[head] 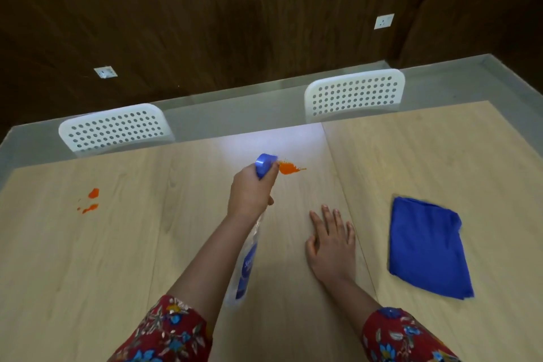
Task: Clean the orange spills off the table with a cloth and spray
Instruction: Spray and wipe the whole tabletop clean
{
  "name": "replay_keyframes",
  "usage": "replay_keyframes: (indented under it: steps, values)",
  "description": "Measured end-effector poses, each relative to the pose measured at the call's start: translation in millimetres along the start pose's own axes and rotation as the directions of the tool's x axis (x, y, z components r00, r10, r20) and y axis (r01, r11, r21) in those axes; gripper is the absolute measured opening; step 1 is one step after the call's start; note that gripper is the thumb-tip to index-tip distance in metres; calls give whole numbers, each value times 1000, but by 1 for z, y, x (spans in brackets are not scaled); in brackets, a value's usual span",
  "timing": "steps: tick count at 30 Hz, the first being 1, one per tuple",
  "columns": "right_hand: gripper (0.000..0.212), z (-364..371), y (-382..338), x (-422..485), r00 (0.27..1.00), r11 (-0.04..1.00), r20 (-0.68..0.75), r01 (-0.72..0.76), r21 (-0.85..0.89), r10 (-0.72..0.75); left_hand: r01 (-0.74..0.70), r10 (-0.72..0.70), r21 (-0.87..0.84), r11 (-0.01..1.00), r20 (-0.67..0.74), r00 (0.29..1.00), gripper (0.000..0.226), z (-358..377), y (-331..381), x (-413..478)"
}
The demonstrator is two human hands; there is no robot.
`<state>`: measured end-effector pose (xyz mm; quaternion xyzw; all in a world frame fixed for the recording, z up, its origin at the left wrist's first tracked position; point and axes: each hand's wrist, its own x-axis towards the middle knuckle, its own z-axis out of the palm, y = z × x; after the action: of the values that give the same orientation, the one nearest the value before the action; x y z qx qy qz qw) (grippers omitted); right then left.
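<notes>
- My left hand [252, 191] is closed around the neck of the spray bottle [246, 258], its blue head pointing at the orange spill [287, 168] near the tabletop's [123, 244] far edge, mid-width.
- My right hand [331, 239] lies flat, fingers spread, palm down on the tabletop, holding nothing.
- The blue cloth [427, 247] lies folded toward the right edge, apart from that hand.
- A second orange spill [91, 200] sits toward the left edge.

Glare patch on far table [264, 138] edge, dim bkgd, wide-angle bowing.
</notes>
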<state>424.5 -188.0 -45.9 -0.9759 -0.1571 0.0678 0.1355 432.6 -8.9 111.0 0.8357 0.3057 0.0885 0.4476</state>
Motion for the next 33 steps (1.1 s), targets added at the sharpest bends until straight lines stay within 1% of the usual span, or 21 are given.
replay_keyframes:
  steps: [2,4,7,10,14,17,19,23,26,29,33]
  values:
    - [61,0,0,0,1000,1000,-9,5,5,-5,116,-115,-15,993,73,991,45,3,-5,8]
    - [60,1,0,0,1000,1000,-24,3,13,-2,167,-160,-67,984,98,982,46,4,-9,16]
    - [61,2,0,0,1000,1000,-16,3,0,-3,191,-175,-152,970,118,978,47,2,-10,27]
    - [60,1,1,0,1000,1000,-9,10,1,-10,193,-184,-210,958,60,981,46,-8,-13,38]
    - [60,1,2,0,1000,1000,-10,11,6,-11,180,-187,-144,973,-32,982,47,-26,-23,49]
    - [61,0,2,0,1000,1000,-6,11,-2,-11,190,-195,-67,979,-70,978,47,-46,-34,51]
    - [61,-1,2,1,1000,1000,-8,12,-4,-12,203,-208,-53,978,-101,973,45,-65,-42,49]
    - [61,-1,2,1,1000,1000,-6,14,-23,-14,230,-229,-15,973,-196,954,40,-109,-64,34]
    - [61,-1,2,0,1000,999,-5,13,-33,-13,278,-262,21,960,-264,928,45,-139,-84,18]
    - [62,0,3,0,1000,999,-6,24,-36,-24,321,-297,52,945,-264,918,46,-156,-92,3]
    - [63,0,3,0,1000,999,-2,26,-27,-26,362,-344,67,930,-197,918,43,-153,-88,-20]
